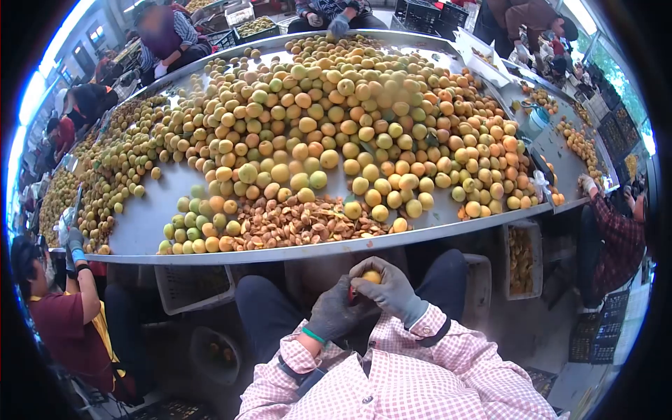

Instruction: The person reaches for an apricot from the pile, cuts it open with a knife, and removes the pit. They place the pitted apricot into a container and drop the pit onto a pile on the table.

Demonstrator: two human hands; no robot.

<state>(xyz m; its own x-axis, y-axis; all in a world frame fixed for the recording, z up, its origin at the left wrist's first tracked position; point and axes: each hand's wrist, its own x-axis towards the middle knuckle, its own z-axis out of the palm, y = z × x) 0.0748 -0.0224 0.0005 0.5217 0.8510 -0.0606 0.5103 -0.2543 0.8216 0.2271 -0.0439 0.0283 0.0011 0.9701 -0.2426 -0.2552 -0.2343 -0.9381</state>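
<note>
Both of my hands wear grey gloves and meet in front of my lap, below the table's front edge. My right hand (393,285) has its fingers closed round a yellow fruit (372,277). Close against it, my left hand (334,311) is closed on a small red object (352,293), mostly hidden by the fingers. On the metal table (143,224) lies a large heap of yellow-green and orange fruits (308,124). A pile of brown pits or fruit pieces (301,222) sits at the near edge, beside several greener fruits (187,225).
Under the table are a white crate (192,287) on the left, a crate of fruit (523,259) on the right and a pale bucket (215,355) on the floor. Co-workers sit around, one at left (66,315), one at right (616,238).
</note>
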